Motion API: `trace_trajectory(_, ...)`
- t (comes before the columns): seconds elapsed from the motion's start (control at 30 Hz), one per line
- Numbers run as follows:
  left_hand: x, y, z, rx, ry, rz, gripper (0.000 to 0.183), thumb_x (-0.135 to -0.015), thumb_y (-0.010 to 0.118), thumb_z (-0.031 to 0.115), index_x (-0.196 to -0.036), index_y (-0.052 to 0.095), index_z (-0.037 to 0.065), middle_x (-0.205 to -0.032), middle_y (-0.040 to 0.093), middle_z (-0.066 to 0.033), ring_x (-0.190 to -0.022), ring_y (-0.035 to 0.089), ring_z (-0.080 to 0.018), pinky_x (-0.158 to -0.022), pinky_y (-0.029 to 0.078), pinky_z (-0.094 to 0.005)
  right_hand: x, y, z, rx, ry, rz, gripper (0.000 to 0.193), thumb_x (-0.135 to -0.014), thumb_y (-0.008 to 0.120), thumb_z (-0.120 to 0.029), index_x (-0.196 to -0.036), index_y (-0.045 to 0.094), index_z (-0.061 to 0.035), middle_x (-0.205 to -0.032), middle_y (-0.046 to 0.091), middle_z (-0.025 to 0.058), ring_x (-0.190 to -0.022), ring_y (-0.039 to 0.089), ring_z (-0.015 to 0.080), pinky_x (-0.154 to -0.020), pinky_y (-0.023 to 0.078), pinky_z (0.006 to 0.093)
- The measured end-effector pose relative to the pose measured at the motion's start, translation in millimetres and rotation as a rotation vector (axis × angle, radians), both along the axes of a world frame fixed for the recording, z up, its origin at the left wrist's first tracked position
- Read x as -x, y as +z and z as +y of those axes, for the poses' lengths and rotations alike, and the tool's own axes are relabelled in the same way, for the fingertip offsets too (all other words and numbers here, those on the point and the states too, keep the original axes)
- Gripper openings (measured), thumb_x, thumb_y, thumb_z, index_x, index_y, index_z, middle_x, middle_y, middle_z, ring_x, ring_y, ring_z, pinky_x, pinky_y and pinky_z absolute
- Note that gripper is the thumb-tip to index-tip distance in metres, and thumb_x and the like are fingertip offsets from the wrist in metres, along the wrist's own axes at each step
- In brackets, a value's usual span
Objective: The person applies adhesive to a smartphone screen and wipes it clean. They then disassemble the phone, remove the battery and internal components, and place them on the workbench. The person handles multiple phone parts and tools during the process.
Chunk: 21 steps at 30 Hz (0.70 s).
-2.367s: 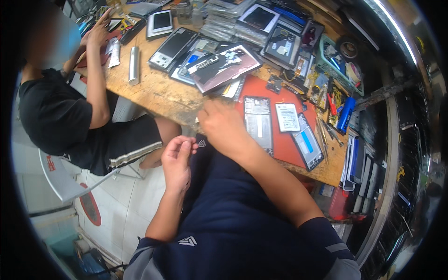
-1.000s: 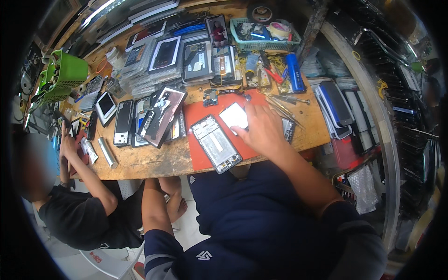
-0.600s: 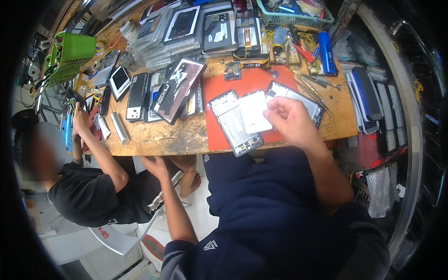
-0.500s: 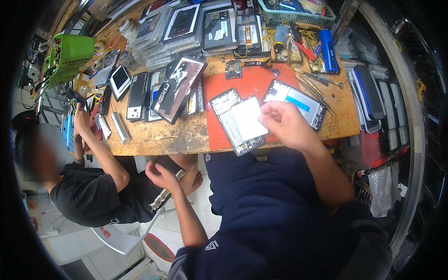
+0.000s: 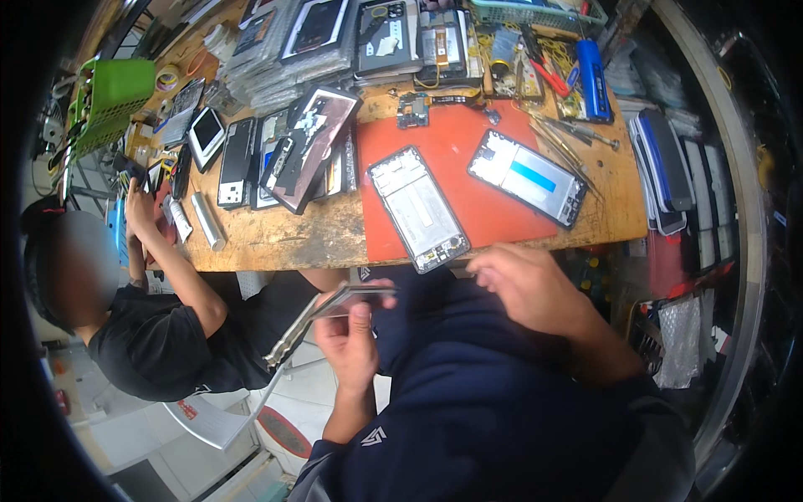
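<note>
My left hand (image 5: 351, 347) is raised in front of my lap, thumb and fingers closed on a thin flat grey piece (image 5: 358, 292) seen almost edge-on; its kind I cannot make out. Just off the table's front edge, my right hand (image 5: 531, 289) has its fingers curled together, with nothing visible in them. Close to its fingertips lies an opened phone frame (image 5: 416, 209), its silvery inside facing up, on an orange-red mat (image 5: 385, 234). To the right of it sits a second opened phone frame (image 5: 529, 178) with a blue strip along its middle.
Phone parts and a tilted pinkish-brown panel (image 5: 322, 146) lie left of the mat. Wrapped stacks (image 5: 293, 79) stand behind. Tweezers (image 5: 559, 151) and a blue cylindrical tool (image 5: 592, 79) are at the right. Another person (image 5: 159, 343) works at the left.
The white flat piece my right hand was pinching is off the left phone frame. My right hand has drawn back toward me. The left hand, earlier bare, now holds a thin flat piece.
</note>
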State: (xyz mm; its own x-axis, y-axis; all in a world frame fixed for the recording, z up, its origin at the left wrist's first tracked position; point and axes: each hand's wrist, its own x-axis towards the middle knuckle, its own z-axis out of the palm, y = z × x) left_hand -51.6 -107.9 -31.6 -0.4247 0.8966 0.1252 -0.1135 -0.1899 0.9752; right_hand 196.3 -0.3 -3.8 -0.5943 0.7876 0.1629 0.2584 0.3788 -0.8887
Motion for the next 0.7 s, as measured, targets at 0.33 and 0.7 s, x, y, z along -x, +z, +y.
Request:
trace_trajectory(0.33, -4, -13, 3, 0.019, -0.102, -0.206, 0.037, -0.117, 0.050, 0.039, -0.105, 0.050, 0.004, -0.075, 0.062, -0.0123, -0.056, 0.057, -0.0183, -0.049, 0.051, -0.0312, -29, 4, 1, -0.189, -0.068, -0.322, 0.015, -0.095, 0.080, -0.015, -0.095, 0.074, -0.0012, -0.084, 0.072, 0.0152, -0.076, 0.072, 0.0361, -0.070, 0.055, 0.0429)
trace_trajectory(0.7, -31, -8, -1, 0.105, -0.103, -0.105, 0.018, -0.114, 0.059, 0.017, -0.109, 0.060, -0.001, -0.104, 0.068, -0.0093, -0.086, 0.062, -0.0128, -0.077, 0.050, -0.0269, 31, -11, -7, 0.265, -0.122, 0.281, 0.010, -0.099, 0.076, -0.006, -0.104, 0.070, 0.0007, -0.080, 0.070, 0.0086, -0.067, 0.064, 0.0131, -0.061, 0.049, 0.0327)
